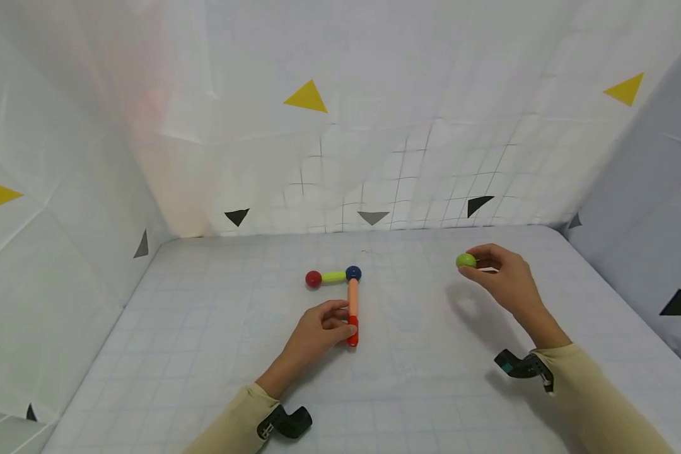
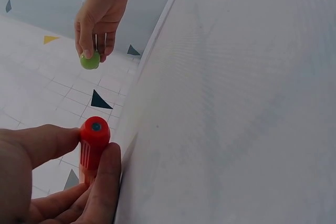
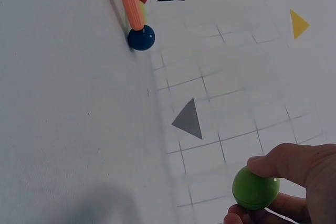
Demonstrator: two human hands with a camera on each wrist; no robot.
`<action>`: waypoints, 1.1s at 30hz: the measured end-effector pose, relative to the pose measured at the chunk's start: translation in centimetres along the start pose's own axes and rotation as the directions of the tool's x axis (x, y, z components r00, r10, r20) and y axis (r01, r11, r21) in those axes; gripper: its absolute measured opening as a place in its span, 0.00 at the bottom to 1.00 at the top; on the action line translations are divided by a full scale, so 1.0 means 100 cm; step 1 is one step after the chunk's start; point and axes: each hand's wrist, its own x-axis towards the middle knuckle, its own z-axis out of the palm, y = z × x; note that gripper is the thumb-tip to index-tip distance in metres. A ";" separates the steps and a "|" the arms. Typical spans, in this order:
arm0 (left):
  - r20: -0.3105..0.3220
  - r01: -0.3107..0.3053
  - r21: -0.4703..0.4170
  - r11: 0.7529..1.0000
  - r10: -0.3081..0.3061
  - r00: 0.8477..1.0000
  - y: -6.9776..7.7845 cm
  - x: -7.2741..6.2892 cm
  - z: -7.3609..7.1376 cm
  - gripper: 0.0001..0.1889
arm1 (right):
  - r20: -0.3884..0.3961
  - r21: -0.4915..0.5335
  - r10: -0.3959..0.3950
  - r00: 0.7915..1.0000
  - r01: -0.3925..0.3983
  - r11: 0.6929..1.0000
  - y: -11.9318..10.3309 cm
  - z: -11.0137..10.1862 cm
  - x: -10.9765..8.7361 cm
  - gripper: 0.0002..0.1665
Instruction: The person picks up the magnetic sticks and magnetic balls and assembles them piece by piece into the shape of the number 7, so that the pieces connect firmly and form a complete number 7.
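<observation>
My left hand (image 1: 316,329) pinches the red end of an orange-and-red rod (image 1: 353,301) between thumb and fingers. The rod's far end meets a blue ball (image 1: 354,273). From that ball a short yellow-green rod (image 1: 333,277) runs left to a red ball (image 1: 313,279), so the pieces form a corner. In the left wrist view the red rod end (image 2: 95,139) faces the camera and shows a small metallic disc. Off to the right, above the table, my right hand (image 1: 505,277) holds a green ball (image 3: 255,188) between thumb and fingers, apart from the joined pieces.
A white sheet with faint grid lines covers the table (image 1: 204,372). White sheeting (image 1: 232,157) rises behind it and at both sides, marked with yellow, black and grey triangles. Each wrist wears a dark camera mount (image 1: 522,366).
</observation>
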 end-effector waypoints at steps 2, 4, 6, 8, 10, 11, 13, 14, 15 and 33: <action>-0.001 -0.001 0.005 1.000 0.001 1.000 0.000 0.000 0.000 0.28 | 0.005 0.017 -0.009 1.000 0.009 1.000 -0.003 0.002 -0.001 0.24; 0.001 -0.002 0.008 1.000 0.002 1.000 0.000 0.000 0.000 0.27 | 0.010 0.038 -0.017 1.000 0.017 0.999 -0.006 0.003 -0.002 0.24; 0.001 -0.002 0.009 1.000 0.002 1.000 0.000 0.000 0.000 0.27 | 0.018 0.055 -0.025 1.000 0.024 0.998 -0.008 0.005 -0.002 0.24; 0.000 -0.003 0.008 1.000 0.003 1.000 0.000 0.000 0.000 0.27 | 0.026 0.068 -0.029 0.999 0.027 0.997 -0.010 0.006 -0.003 0.24; -0.001 -0.003 0.005 1.000 0.003 1.000 0.000 0.000 0.000 0.27 | 0.033 0.076 -0.032 0.999 0.029 0.997 -0.011 0.008 -0.003 0.23; -0.001 -0.004 0.005 1.000 0.004 1.000 0.000 0.000 0.000 0.27 | 0.036 0.078 -0.032 0.999 0.029 0.996 -0.012 0.009 -0.004 0.23; -0.001 -0.004 0.003 1.000 0.004 1.000 0.000 0.000 -0.001 0.27 | 0.044 0.078 -0.033 0.998 0.030 0.996 -0.013 0.011 -0.004 0.22; 0.000 -0.005 0.002 1.000 0.005 1.000 0.000 0.000 -0.001 0.27 | 0.048 0.080 -0.034 0.998 0.030 0.996 -0.014 0.013 -0.005 0.21; 0.001 -0.005 0.002 1.000 0.005 1.000 0.000 0.000 -0.001 0.27 | 0.052 0.080 -0.035 0.998 0.031 0.996 -0.014 0.014 -0.005 0.21; -0.002 0.013 0.007 1.000 -0.013 1.000 -0.001 0.001 0.000 0.27 | 0.109 0.153 -0.066 0.992 0.049 0.987 -0.032 0.031 -0.015 0.20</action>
